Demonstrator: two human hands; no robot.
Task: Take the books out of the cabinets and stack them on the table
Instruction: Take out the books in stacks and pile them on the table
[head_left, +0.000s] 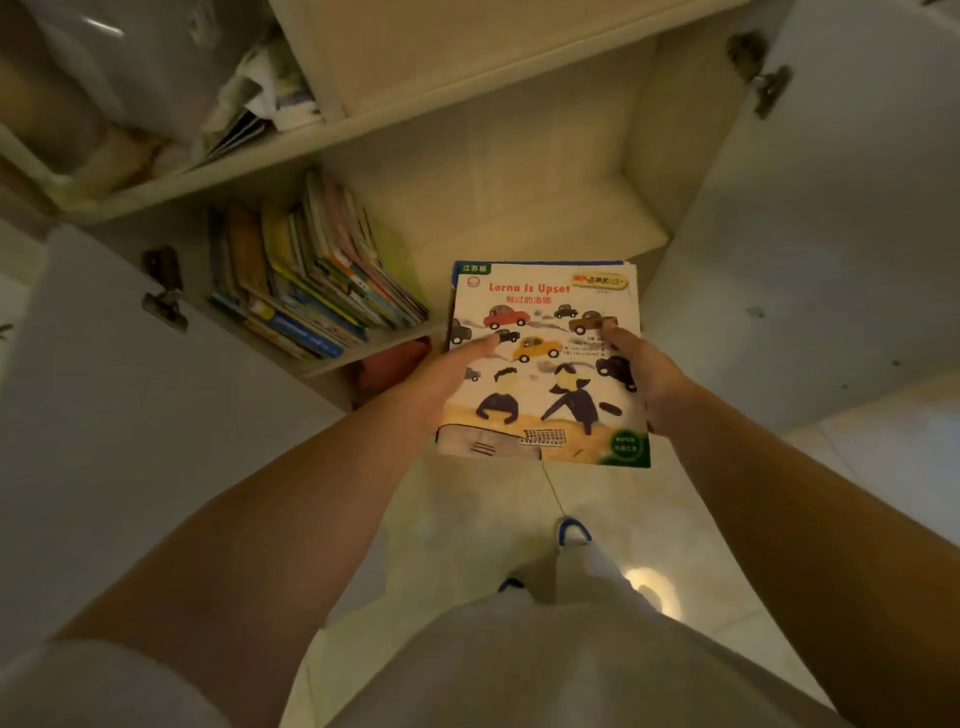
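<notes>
- While both hands, left (447, 374) and right (641, 371), grip a picture book (543, 364) before the open cabinet (519, 208), I'm mid-removal.
- Next: carry it to the counter; more books (317, 275) remain shelved.

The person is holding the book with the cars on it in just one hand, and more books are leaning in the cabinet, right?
Not quite. The head view shows both hands on the car book: the left hand and the right hand each grip a side. The rest holds: more books are leaning in the cabinet.
</notes>
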